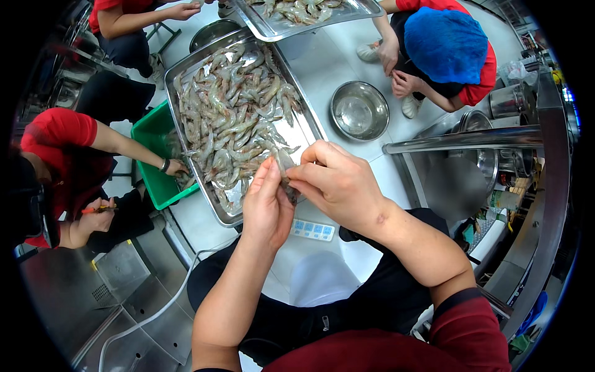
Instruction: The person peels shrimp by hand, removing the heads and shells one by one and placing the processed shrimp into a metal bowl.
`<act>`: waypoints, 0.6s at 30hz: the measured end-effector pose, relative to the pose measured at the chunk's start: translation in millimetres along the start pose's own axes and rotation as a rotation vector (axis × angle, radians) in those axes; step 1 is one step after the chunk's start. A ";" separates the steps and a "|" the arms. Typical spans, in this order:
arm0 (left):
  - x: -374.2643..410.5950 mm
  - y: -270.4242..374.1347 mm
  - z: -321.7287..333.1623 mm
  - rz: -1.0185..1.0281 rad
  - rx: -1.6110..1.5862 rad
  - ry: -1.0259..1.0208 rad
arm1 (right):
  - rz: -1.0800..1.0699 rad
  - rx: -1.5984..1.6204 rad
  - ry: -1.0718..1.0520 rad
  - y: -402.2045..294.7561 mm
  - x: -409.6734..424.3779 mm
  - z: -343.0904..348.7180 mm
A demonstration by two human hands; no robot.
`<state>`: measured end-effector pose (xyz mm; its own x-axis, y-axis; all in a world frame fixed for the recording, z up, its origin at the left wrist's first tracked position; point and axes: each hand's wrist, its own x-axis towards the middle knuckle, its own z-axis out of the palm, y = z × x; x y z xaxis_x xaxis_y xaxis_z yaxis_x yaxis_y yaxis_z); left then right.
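A raw shrimp is held over the near right edge of a large steel tray. My left hand grips it from the left, thumb against its side. From the right, my right hand pinches at the same shrimp between thumb and fingertips; what exactly the fingertips hold is hidden. Many raw, shell-on shrimp lie heaped in the tray, with bare metal showing along its right side.
A green bin with shrimp adjoins the tray; a co-worker's hand reaches in. Beyond are a steel bowl, a second shrimp tray and other co-workers. A power strip and white cable lie low. A steel rail stands right.
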<state>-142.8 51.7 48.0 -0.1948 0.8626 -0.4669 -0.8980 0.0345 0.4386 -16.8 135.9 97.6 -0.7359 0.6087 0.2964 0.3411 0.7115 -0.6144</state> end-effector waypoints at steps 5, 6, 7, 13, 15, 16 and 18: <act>-1.0 3.1 -6.7 -0.052 0.010 0.012 | -0.059 -0.110 -0.043 -4.8 1.5 1.4; -1.3 3.3 -5.4 -0.056 0.004 0.027 | -0.074 -0.132 -0.046 -3.9 0.6 2.4; -2.1 4.2 -2.3 -0.060 -0.001 0.041 | -0.089 -0.153 -0.049 -2.6 -0.4 4.0; -1.7 4.5 -2.4 -0.042 0.017 0.095 | -0.074 -0.192 -0.023 -3.2 -0.3 13.1; -1.2 5.1 -0.7 -0.019 0.028 0.120 | -0.050 -0.169 -0.035 -4.6 0.7 13.2; -0.4 6.0 0.3 -0.008 0.030 0.120 | -0.039 -0.145 -0.044 -4.8 0.3 12.8; 0.4 7.4 -2.0 0.004 0.029 0.099 | -0.011 -0.085 -0.057 -5.8 -1.1 11.5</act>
<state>-150.3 51.3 49.5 -0.2376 0.8088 -0.5379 -0.8856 0.0471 0.4620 -24.7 127.1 92.4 -0.7708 0.5819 0.2593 0.3797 0.7465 -0.5464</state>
